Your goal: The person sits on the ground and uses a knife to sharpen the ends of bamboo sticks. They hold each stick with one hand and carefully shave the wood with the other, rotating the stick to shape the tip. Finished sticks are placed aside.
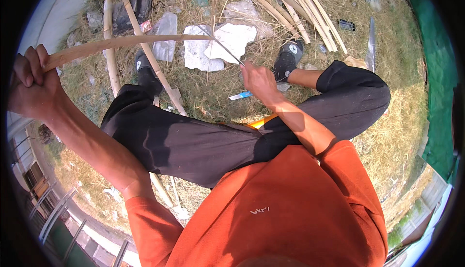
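Maybe the thin dark tool (225,49) could slip off the end of the long wood strip (121,43), because that end has nothing clear holding it up and seems free to wobble. If the tool is sharp, a hard push might send it toward a leg or the dark shoe (290,54) close by. The strip might also bend or swing, since only one hand grips it, far from where the tool crosses it. The left hand (34,90) is curled up tight, with its fingers wrapped around the near end of the strip. The right hand (261,83) is closed too, pinching the near end of the tool, with the fingers pressed together. The strip reaches across from the left hand to the middle, and its far end is over the white flat stones (198,56). The tool crosses it there, but I cannot tell if they really touch. A blue and white thing (240,95) is just beside the right hand. More pale sticks (310,13) lie in a pile on the dry grass (356,56).
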